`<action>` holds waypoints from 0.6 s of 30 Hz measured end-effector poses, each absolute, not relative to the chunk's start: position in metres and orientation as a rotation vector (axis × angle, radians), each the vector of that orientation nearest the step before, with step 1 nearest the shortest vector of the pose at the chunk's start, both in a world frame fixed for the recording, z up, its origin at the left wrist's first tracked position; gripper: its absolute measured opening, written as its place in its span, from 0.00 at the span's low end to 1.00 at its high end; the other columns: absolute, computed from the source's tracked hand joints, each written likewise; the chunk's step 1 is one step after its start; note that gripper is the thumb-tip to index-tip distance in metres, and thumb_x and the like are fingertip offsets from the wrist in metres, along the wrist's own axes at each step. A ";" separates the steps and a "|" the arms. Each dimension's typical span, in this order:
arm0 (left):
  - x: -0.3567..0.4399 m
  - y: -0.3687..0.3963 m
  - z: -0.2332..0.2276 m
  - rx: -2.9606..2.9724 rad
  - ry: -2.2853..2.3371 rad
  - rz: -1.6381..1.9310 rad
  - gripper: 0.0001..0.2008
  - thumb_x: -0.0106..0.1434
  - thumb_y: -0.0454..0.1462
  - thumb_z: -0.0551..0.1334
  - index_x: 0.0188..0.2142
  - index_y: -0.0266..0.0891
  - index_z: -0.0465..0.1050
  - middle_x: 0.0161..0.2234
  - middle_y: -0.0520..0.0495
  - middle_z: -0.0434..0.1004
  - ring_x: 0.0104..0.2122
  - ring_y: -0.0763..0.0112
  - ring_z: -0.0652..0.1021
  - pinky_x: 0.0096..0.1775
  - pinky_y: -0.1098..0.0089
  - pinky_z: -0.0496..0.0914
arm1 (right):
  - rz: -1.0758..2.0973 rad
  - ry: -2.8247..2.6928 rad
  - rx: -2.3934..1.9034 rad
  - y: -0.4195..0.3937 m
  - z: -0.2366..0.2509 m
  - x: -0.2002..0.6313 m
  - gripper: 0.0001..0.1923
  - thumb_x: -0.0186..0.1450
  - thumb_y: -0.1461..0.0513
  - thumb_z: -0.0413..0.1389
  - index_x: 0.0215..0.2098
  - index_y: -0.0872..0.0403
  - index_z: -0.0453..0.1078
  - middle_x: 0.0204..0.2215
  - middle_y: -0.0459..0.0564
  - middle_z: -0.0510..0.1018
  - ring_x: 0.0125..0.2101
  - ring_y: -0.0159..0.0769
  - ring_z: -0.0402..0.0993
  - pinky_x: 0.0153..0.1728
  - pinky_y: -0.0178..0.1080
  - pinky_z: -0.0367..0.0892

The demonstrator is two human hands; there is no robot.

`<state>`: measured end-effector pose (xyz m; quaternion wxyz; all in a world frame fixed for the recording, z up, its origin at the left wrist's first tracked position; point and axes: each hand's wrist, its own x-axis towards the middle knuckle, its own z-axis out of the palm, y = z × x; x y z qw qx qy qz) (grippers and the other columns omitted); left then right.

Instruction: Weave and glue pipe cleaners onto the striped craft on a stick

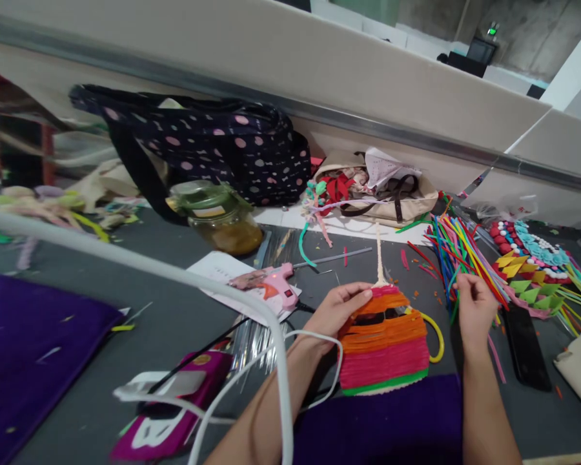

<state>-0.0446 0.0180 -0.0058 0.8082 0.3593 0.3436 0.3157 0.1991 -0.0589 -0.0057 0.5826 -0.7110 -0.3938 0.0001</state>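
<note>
1. The woven piece (385,342) lies at lower centre of the frame, its bottom edge on a purple cloth (382,426). It is banded orange, pink and green, with a pale stick (379,255) rising from its top and a yellow loop (436,336) at its right edge.
2. My left hand (336,310) rests at its upper left, fingertips closed lightly on the top band, pinning it down.
3. My right hand (474,310), right of centre, has its fingers pinched on thin strands from the stems (459,255), the bright bundle fanned toward upper right.
4. The piece looks light and soft, fuzzy wraps over a frame. I judge it would flex and the bands could slide, so the stick base or the firm edges seem the best hold.
5. The stems look thin, bendable and quick to snag; best taken singly near one end.
6. Left of centre lies a pink glue gun (278,287) on paper (217,268); its tip may be hot.
7. Behind it is a jar (220,216), then a spotted bag (208,139) at upper left and a tan bag (382,187) at upper centre.
8. A beaded piece (527,248) sits at far right, with a black phone (525,349) below it.
9. A white cable (184,278) sweeps across the lower left foreground.
</note>
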 end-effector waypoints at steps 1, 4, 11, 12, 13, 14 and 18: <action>-0.045 0.019 -0.007 0.751 0.733 0.668 0.17 0.49 0.42 0.73 0.36 0.36 0.78 0.29 0.47 0.82 0.27 0.70 0.80 0.34 0.71 0.74 | -0.052 -0.863 -1.653 -0.060 -0.005 0.207 0.18 0.62 0.49 0.55 0.33 0.56 0.73 0.24 0.48 0.76 0.27 0.36 0.72 0.33 0.38 0.67; -0.045 0.022 -0.009 0.743 0.723 0.658 0.18 0.49 0.42 0.72 0.38 0.35 0.78 0.32 0.44 0.83 0.29 0.68 0.81 0.34 0.70 0.75 | -0.129 -0.778 -1.621 -0.064 -0.003 0.220 0.19 0.61 0.48 0.56 0.31 0.57 0.71 0.21 0.46 0.73 0.23 0.33 0.68 0.27 0.35 0.64; -0.048 0.021 -0.009 0.781 0.623 0.552 0.24 0.50 0.38 0.72 0.46 0.37 0.72 0.41 0.40 0.81 0.35 0.62 0.82 0.37 0.69 0.75 | -0.169 -0.810 -1.623 -0.082 0.016 0.232 0.16 0.60 0.52 0.57 0.22 0.53 0.63 0.18 0.41 0.66 0.21 0.30 0.62 0.24 0.34 0.60; -0.048 0.020 -0.008 0.782 0.590 0.531 0.27 0.49 0.37 0.73 0.49 0.38 0.71 0.43 0.39 0.81 0.36 0.61 0.82 0.39 0.67 0.74 | -0.114 -0.855 -1.630 -0.083 0.021 0.236 0.12 0.58 0.53 0.59 0.27 0.54 0.66 0.21 0.43 0.70 0.23 0.32 0.66 0.26 0.35 0.62; -0.048 0.019 -0.008 0.788 0.556 0.513 0.30 0.48 0.36 0.73 0.51 0.39 0.69 0.44 0.39 0.80 0.37 0.60 0.82 0.40 0.65 0.74 | -0.052 -0.899 -1.646 -0.085 0.027 0.242 0.13 0.57 0.55 0.60 0.35 0.54 0.68 0.26 0.45 0.73 0.25 0.33 0.69 0.27 0.36 0.64; -0.048 0.018 -0.008 0.797 0.524 0.503 0.34 0.47 0.35 0.74 0.54 0.40 0.66 0.44 0.39 0.80 0.38 0.59 0.82 0.42 0.63 0.73 | 0.010 -0.936 -1.673 -0.086 0.034 0.247 0.18 0.56 0.55 0.60 0.42 0.54 0.68 0.30 0.47 0.76 0.25 0.34 0.70 0.27 0.36 0.65; -0.047 0.015 -0.009 0.850 0.457 0.488 0.42 0.43 0.31 0.74 0.57 0.40 0.62 0.41 0.40 0.81 0.42 0.60 0.80 0.46 0.64 0.70 | -0.001 -1.005 -1.853 -0.087 0.062 0.268 0.17 0.60 0.54 0.54 0.44 0.55 0.71 0.29 0.49 0.79 0.17 0.32 0.65 0.24 0.37 0.63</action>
